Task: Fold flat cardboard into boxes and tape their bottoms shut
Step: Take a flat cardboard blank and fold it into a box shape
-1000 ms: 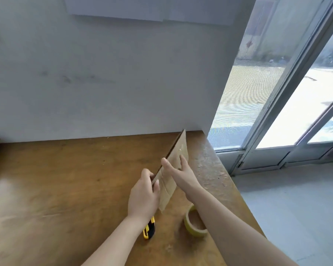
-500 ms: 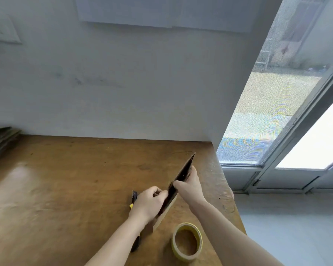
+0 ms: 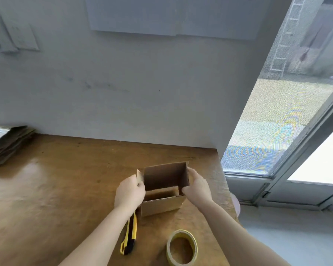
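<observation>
Seen from the head camera, a person's left hand (image 3: 130, 191) and right hand (image 3: 197, 186), held apart, grip opposite walls of a cardboard box (image 3: 165, 177) standing open near the right edge of the wooden table (image 3: 65, 189); squaring its corners evenly before folding the flaps looks key, with the tape roll (image 3: 182, 247) close by.

On the table (image 3: 65, 189) a box (image 3: 161, 207), left hand (image 3: 130, 191) at its 9 o'clock, right hand (image 3: 197, 186) at 3, knife (image 3: 131, 235) at 7, tape roll (image 3: 182, 233) at 5 (nearest the viewer), cardboard stack (image 3: 6, 143) far at 10.
</observation>
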The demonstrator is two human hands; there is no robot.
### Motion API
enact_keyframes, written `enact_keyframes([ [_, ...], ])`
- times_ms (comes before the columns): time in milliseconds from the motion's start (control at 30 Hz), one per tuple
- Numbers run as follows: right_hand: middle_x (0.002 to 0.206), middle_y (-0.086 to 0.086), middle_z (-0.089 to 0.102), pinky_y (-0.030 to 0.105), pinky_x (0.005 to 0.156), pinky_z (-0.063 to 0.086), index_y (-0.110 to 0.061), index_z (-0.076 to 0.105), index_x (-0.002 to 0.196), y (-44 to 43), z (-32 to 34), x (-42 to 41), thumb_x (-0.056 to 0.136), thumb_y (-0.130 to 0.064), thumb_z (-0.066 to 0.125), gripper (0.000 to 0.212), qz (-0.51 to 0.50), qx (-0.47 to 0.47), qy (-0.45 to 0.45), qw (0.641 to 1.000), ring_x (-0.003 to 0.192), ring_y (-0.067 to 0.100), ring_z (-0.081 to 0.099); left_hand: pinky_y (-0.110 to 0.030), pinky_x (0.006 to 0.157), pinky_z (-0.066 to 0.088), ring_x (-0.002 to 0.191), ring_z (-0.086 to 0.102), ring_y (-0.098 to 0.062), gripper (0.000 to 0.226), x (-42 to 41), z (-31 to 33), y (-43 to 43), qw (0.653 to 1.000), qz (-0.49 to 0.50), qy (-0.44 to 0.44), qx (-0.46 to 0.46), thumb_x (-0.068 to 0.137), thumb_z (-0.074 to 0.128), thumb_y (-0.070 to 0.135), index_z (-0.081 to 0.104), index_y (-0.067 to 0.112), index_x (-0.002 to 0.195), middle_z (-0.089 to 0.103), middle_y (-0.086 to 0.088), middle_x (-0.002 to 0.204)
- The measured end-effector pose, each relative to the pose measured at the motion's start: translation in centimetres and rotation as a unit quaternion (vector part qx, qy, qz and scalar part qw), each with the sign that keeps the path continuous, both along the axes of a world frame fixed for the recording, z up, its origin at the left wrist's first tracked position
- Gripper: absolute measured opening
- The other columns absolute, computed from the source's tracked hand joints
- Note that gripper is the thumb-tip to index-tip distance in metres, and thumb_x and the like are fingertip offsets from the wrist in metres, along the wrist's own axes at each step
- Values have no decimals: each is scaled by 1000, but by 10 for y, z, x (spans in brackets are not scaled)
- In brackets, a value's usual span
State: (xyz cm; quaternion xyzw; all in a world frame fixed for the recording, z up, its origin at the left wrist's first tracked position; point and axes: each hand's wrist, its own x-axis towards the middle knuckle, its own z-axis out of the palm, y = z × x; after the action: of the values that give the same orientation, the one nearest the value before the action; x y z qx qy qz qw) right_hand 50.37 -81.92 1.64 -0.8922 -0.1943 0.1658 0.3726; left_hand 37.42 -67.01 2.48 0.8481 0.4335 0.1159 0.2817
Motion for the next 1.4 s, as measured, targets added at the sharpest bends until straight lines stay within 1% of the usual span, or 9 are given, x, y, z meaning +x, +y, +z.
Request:
enact_keyframes([
  [233, 111, -9, 60, 21, 74, 46, -24, 59, 121, 3, 4, -2, 81, -26, 69, 41, 40, -33, -179, 983, 98, 12, 57, -16, 50, 43, 78, 61, -15, 28, 15, 0, 13, 1000, 3, 29, -11, 98, 43, 20, 60, 8, 118, 64, -7, 106],
  [433, 139, -10, 50, 30, 100, 39, -30, 65, 123, 11, 0, 13, 90, -54, 52, 43, 163, -129, -170, 963, 129, 14, 40, -29, 88, 48, 119, 55, -22, 43, 22, -5, 19, 998, -22, 54, 3, 101, 39, 26, 42, 11, 141, 52, -7, 138],
  [633, 159, -7, 23, 46, 116, 22, -25, 47, 143, 14, 10, 21, 51, -101, 32, 120, 225, -169, -59, 958, 147, 16, 15, -6, 65, 38, 95, 57, -7, 48, 13, -14, -2, 985, -76, -150, 45, 88, 46, 59, 55, 23, 118, 58, 8, 112],
  [800, 152, -8, 38, 36, 112, 31, -25, 60, 130, 12, 3, 24, 69, -76, 61, 79, 202, -119, -88, 968, 142, 11, 27, -28, 105, 36, 122, 51, -12, 61, 6, -31, 0, 975, -172, -63, 127, 82, 49, 70, 51, 30, 128, 60, 14, 125],
  [933, 131, -11, 57, 26, 97, 42, -30, 58, 127, 10, -5, 21, 84, -47, 67, 47, 142, -55, -94, 984, 124, 11, 49, -12, 80, 42, 98, 58, -5, 62, 9, -26, 20, 976, -144, -162, -27, 89, 65, 32, 31, 26, 140, 49, 6, 127],
  [1067, 120, -9, 53, 29, 84, 47, -30, 22, 148, 14, -2, 17, 83, -35, 72, 82, 96, -68, -148, 982, 110, 15, 56, -6, 70, 43, 80, 56, -5, 94, 18, -24, 30, 979, -168, -119, -9, 86, 70, 21, 5, 35, 153, 25, 11, 129],
  [1133, 122, -5, 45, 28, 79, 44, -31, 8, 153, 17, 0, 16, 83, -35, 73, 95, 88, -88, -140, 982, 110, 17, 52, -14, 77, 47, 88, 57, -7, 76, 23, -20, 32, 980, -179, -84, 4, 86, 70, 24, 28, 30, 149, 37, 10, 133],
  [1233, 120, -2, 41, 30, 85, 46, -29, 41, 143, 18, -5, 18, 86, -41, 68, 64, 94, -116, -126, 981, 116, 19, 47, -24, 88, 44, 107, 52, -12, 39, 24, -21, 35, 980, -165, -67, 93, 83, 71, 34, 64, 22, 120, 57, 10, 118],
  [1400, 122, -2, 42, 32, 85, 45, -32, 61, 123, 14, -12, 14, 87, -51, 62, 41, 70, -113, -144, 981, 125, 19, 36, -24, 82, 45, 116, 46, -11, 28, 17, -36, 26, 974, -171, -68, 135, 94, 58, 31, 70, 18, 116, 58, 7, 126],
])
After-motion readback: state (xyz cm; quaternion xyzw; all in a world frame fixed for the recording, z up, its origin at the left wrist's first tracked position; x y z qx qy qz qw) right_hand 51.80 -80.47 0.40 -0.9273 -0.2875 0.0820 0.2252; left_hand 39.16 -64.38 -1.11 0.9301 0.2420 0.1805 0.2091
